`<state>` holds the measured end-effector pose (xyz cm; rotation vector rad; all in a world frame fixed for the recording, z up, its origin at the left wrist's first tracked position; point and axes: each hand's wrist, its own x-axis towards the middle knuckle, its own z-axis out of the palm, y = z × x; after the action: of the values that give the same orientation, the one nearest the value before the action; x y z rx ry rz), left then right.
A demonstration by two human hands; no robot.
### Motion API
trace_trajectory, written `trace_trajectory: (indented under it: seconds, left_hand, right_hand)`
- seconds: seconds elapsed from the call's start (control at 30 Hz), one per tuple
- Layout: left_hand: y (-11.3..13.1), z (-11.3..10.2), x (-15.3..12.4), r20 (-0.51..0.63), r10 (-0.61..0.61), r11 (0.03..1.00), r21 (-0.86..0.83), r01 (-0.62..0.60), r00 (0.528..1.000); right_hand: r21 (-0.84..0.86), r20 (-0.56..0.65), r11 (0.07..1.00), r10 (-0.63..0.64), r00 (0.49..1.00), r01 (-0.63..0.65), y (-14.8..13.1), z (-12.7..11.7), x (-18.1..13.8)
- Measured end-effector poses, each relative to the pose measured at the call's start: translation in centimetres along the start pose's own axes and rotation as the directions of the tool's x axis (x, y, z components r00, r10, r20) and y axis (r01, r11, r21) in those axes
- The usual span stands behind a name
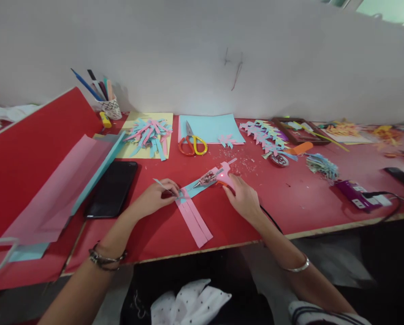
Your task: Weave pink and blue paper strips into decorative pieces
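Observation:
My right hand (244,198) is wrapped round a pink hot glue gun (225,172), its metal nozzle pointing left, over a light blue paper strip (197,188). A glue stick juts from the gun's back end. With bent fingertips, my left hand (161,195) pinches folded paper strips where the blue and pink ones cross; a thin strip end stands up by its fingers. From that crossing, pink paper strips (195,222) run down toward the table's front edge. The exact fold under my left fingertips is partly hidden.
Scissors (192,141) lie on light blue sheets behind my hands. A pile of cut strips (150,134) and a black phone (112,189) are left. Folded paper chains (264,136) and a purple power strip (357,195) with a cable are right. A pen cup (110,108) stands against the wall.

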<state>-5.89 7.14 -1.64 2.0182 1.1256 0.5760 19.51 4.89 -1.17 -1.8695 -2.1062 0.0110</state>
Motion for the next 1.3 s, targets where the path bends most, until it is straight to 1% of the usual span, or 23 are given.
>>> trace_trajectory:
  seconds: [0.2,0.57,0.73,0.97,1.1,1.2,1.3]
  left_hand:
    - [0.1,0.0,0.0,0.006,-0.003,1.000,-0.012,0.003,1.000]
    - [-0.2,0.1,0.0,-0.002,0.002,1.000,-0.020,-0.002,1.000]
    - [-0.2,0.1,0.0,-0.008,0.013,1.000,-0.026,-0.013,1.000]
    - [-0.1,0.0,0.0,-0.002,0.022,1.000,-0.020,-0.022,1.000]
    - [-0.1,0.0,0.0,-0.004,0.020,0.999,-0.026,-0.020,1.000]
    - [-0.1,0.1,0.0,-0.004,0.016,0.999,-0.036,-0.016,1.000]
    - [-0.2,0.1,0.0,-0.008,0.024,0.999,-0.040,-0.024,1.000]
  right_hand:
    - [-0.047,-0.021,0.998,0.035,0.999,-0.036,0.7,-0.5,0.2]
    - [-0.073,-0.024,0.991,0.108,0.994,-0.109,2.1,-1.1,0.6]
    - [-0.101,-0.032,0.988,0.115,0.993,-0.118,2.7,-1.5,0.7]
    - [-0.134,-0.090,0.985,0.101,0.991,-0.112,3.4,-1.3,0.7]
    - [-0.154,-0.112,0.980,0.112,0.987,-0.129,3.8,-1.6,0.7]
    - [-0.148,-0.171,0.979,0.117,0.978,-0.143,4.0,-2.1,0.7]
    - [-0.117,-0.240,0.983,0.109,0.965,-0.140,3.4,-2.4,0.5]
